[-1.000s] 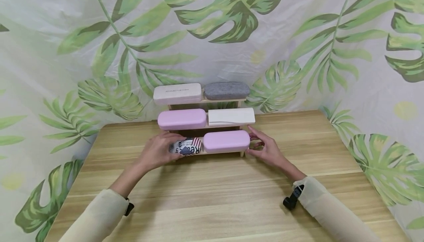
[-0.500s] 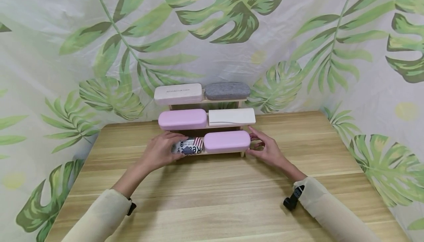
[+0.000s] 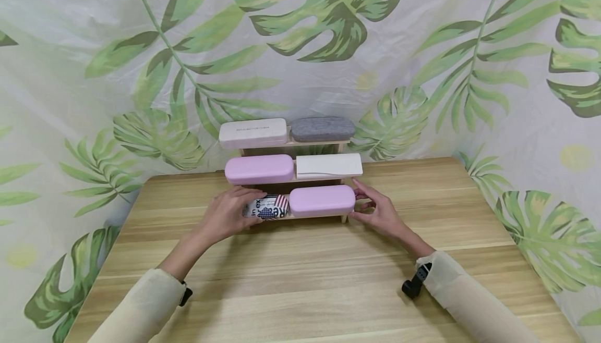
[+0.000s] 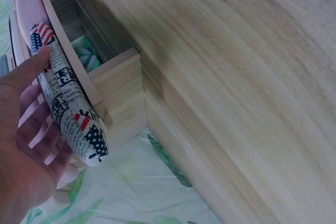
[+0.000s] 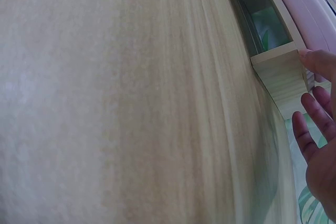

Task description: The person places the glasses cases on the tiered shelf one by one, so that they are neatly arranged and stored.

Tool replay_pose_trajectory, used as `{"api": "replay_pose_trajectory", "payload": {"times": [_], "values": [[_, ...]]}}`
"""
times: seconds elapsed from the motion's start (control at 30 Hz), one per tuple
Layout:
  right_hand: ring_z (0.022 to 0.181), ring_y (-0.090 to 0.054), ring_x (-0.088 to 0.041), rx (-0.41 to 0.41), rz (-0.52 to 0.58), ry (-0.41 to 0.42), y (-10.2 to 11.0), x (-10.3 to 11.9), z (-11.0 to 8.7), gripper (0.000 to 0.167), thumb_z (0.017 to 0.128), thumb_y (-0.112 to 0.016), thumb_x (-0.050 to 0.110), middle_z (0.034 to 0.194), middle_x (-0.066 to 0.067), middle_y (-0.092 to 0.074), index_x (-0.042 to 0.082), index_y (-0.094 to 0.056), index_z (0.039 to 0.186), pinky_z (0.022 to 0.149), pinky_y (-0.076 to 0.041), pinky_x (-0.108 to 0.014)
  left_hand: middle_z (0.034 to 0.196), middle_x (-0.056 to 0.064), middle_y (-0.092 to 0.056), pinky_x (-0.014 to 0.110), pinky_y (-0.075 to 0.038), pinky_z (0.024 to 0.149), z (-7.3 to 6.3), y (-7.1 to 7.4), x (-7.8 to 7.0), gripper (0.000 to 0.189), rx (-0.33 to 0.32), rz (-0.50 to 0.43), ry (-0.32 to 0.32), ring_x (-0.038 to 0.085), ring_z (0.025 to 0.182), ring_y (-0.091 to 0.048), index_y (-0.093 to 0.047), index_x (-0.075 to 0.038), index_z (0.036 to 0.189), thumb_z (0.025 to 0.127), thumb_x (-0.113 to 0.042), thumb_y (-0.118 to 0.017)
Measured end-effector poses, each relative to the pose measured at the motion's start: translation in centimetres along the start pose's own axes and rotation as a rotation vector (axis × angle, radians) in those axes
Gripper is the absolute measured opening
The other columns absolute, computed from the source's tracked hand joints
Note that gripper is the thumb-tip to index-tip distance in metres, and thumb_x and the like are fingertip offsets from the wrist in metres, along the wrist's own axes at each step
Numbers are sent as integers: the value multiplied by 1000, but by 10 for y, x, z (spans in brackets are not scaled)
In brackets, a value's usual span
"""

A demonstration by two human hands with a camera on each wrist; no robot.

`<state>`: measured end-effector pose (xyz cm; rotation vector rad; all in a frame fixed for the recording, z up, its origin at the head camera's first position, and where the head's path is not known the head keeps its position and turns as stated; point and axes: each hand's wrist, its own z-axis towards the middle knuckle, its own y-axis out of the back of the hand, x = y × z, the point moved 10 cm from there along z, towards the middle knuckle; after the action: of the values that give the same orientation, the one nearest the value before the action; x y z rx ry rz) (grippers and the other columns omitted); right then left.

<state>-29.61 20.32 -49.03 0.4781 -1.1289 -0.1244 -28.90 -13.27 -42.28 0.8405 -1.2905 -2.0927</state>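
My left hand [image 3: 230, 210] holds a glasses case with newsprint lettering and a stars-and-stripes pattern [image 3: 269, 207] at the left of the lowest tier of a wooden stepped rack [image 4: 118, 85]. In the left wrist view the thumb lies over the case and the fingers are behind it. A pink glasses case [image 3: 322, 200] sits right beside it on the same tier. At that tier's right end is my right hand [image 3: 377, 210], its thumb at the rack's corner and its fingers spread apart, as the right wrist view shows.
On the middle tier lie another pink case [image 3: 258, 169] and a white case [image 3: 328, 165]. Above them are an off-white case [image 3: 252, 133] and a grey fabric case [image 3: 322, 129]. The rack stands near the back of a wooden table [image 3: 300, 285], before a leaf-print cloth [image 3: 404, 46].
My left hand has shifted slightly right with the printed glasses case, bringing its end closer to the pink one. The right hand has stayed in place.
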Motion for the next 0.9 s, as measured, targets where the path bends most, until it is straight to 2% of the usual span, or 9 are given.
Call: {"api": "replay_pose_trajectory", "payload": {"times": [0.43,0.73,0.9], "values": [[116,-66,-41,-1,-9,6,1,-1,-1,91,80,-89,-6,134,-26,-67,-3,-43,158,86,-61,-53,129,13,-74,53,-59,94,-4,10,-3,68,-50,-42,-19,35,119,-70,-76,-9,129,69,-27,-102],[117,-68,-44,7,-24,-8,6,-1,-4,86,81,-90,0,131,-23,-68,-3,-47,156,86,-60,-58,123,15,-76,53,-59,93,-16,32,1,66,-169,-54,-71,37,114,-72,-78,-6,123,66,-28,-102],[117,-67,-45,19,-56,-10,15,-3,-6,78,84,-88,1,132,-27,-67,-6,-50,152,90,-60,-57,121,15,-77,49,-61,85,-29,50,10,63,-263,-47,-82,36,109,-74,-79,-5,121,65,-23,-102]]}}
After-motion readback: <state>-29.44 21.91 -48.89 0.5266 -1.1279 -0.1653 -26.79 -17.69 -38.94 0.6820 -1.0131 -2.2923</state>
